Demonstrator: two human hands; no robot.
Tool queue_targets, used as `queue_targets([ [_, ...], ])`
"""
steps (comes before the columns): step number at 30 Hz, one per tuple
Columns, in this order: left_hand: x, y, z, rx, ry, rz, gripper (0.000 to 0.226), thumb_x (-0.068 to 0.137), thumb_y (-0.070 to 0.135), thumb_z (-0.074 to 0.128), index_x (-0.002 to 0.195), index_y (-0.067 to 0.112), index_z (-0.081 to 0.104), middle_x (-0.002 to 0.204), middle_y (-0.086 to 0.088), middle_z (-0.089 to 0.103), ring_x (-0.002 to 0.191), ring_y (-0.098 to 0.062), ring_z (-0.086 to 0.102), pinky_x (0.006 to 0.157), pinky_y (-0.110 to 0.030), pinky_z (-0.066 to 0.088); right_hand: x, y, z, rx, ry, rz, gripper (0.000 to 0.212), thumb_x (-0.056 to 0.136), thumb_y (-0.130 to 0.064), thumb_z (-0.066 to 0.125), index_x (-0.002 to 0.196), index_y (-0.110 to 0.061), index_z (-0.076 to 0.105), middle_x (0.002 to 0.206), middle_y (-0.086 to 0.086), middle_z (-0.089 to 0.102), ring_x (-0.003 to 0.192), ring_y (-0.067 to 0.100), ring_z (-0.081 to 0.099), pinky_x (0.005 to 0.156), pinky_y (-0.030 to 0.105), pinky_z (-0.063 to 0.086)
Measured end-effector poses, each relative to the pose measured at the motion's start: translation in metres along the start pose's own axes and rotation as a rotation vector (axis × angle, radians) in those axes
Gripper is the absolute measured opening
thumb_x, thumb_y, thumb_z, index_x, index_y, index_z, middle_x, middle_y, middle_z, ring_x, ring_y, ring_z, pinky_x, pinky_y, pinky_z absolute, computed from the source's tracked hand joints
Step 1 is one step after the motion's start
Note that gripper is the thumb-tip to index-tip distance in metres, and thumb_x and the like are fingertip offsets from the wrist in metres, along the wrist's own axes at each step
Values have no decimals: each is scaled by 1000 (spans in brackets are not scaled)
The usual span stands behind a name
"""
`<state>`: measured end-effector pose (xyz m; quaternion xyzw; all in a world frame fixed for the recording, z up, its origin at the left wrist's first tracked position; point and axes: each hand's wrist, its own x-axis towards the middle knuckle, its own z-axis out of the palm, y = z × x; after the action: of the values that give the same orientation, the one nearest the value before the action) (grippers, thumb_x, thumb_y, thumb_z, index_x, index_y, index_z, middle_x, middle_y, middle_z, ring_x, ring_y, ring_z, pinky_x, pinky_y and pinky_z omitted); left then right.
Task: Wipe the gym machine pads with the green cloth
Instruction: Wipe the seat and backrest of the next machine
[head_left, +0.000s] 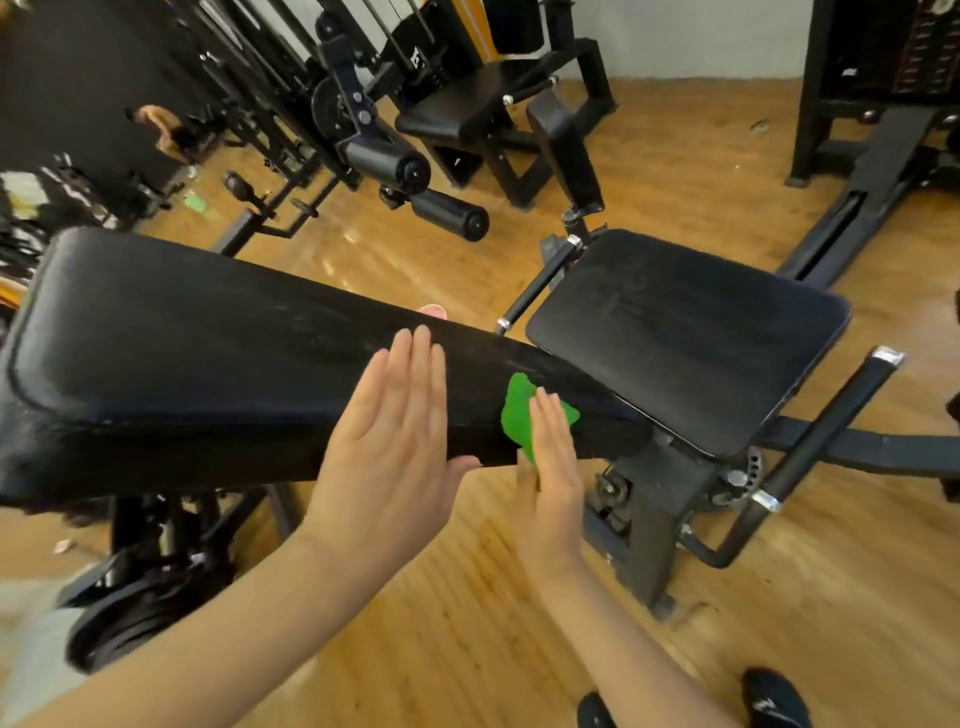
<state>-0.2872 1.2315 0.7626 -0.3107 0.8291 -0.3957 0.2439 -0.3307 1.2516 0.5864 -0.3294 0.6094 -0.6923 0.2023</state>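
Observation:
A long black back pad (197, 353) slopes across the left and centre of the view. A square black seat pad (691, 338) sits to its right. My left hand (389, 431) lies flat with straight fingers on the near side of the long pad. My right hand (553, 457) presses the green cloth (517, 410) flat against the pad's lower right end, fingers straight. Most of the cloth is hidden under that hand.
Black side handles (821, 441) with chrome ends flank the seat. Roller pads (452, 213) and another machine's seat (457, 109) stand behind on the wooden floor (467, 623). My dark shoes (774, 699) show at the bottom right. A weight stack frame (878, 62) stands far right.

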Motion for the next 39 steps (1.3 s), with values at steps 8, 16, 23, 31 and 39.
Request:
queue_targets([
  [8, 5, 5, 6, 38, 59, -57, 84, 94, 52, 0, 142, -15, -8, 155, -31, 10, 147, -40, 11, 116, -47, -6, 18, 63, -24, -124, -123, 45, 84, 74, 25, 50, 142, -21, 31, 144, -6, 36, 137, 10, 29, 113, 19, 19],
  [16, 9, 6, 8, 45, 34, -75, 81, 97, 52, 17, 145, -13, 8, 152, -30, 25, 144, -40, 22, 118, -47, 4, 31, 97, -38, -146, -23, 407, 62, 86, 20, 43, 141, -7, 35, 147, 4, 34, 140, 20, 25, 116, 33, 20],
  [23, 17, 15, 10, 84, 56, -49, 80, 95, 52, 13, 144, -10, 8, 154, -27, 19, 146, -38, 18, 117, -46, 0, 5, 44, -22, -52, -135, 104, 65, 92, -3, 50, 143, -27, 17, 148, -15, 18, 139, -7, 8, 108, 4, 9],
  [31, 17, 14, 12, 85, 79, -28, 75, 96, 47, 22, 143, -11, 14, 152, -28, 25, 144, -39, 23, 117, -46, 1, 38, 125, -43, -197, 43, 569, 56, 91, 11, 41, 143, -8, 33, 148, 8, 36, 139, 22, 29, 114, 32, 20],
  [39, 16, 14, 20, 134, 161, -37, 79, 97, 44, 6, 138, -16, -23, 153, -29, 1, 147, -38, 8, 115, -49, -15, 13, 45, 2, -33, 159, 399, 64, 87, 19, 39, 140, -13, 24, 149, -1, 23, 139, 9, 13, 106, 2, 5],
])
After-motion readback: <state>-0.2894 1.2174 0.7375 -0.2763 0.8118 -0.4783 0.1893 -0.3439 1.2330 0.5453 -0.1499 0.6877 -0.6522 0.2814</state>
